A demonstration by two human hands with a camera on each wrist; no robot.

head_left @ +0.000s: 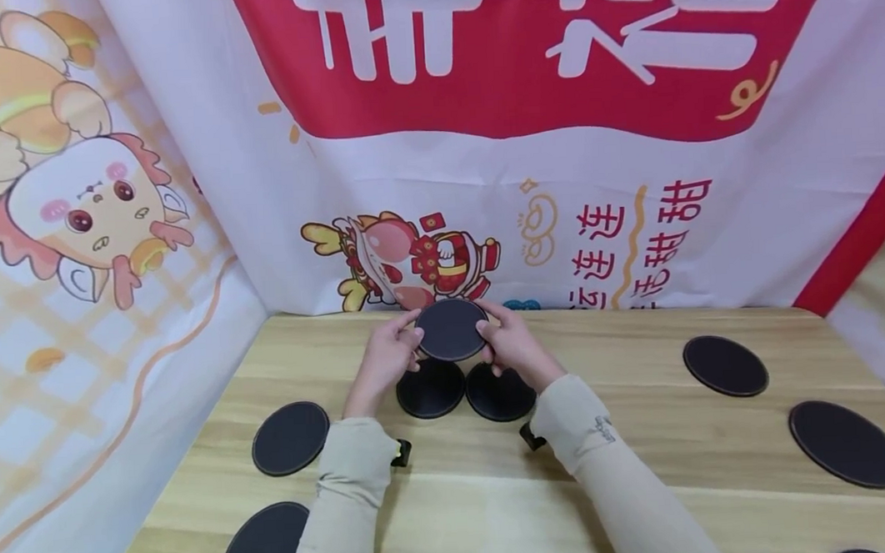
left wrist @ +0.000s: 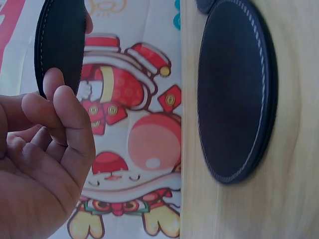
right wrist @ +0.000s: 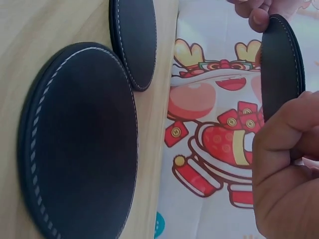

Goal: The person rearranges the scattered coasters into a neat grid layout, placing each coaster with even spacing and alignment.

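Observation:
Between both hands a round black coaster [head_left: 451, 329] with a stitched rim is held up near the table's far edge. My left hand [head_left: 388, 353] pinches its left side; the thumb and fingertips show on its edge in the left wrist view [left wrist: 62, 55]. At its right side my right hand [head_left: 519, 344] pinches the rim between thumb and fingers. Just below lie two more black coasters, a left one [head_left: 431, 389] and a right one [head_left: 500, 392], side by side on the wooden table [head_left: 485, 508]. The held one overlaps the left one's upper part in the head view.
On the left of the table lie a coaster [head_left: 291, 438] and another [head_left: 265, 546] partly behind the left sleeve. To the right are a coaster [head_left: 726, 365] and a further one [head_left: 847, 443]. A printed cloth [head_left: 437, 168] hangs behind the table's far edge.

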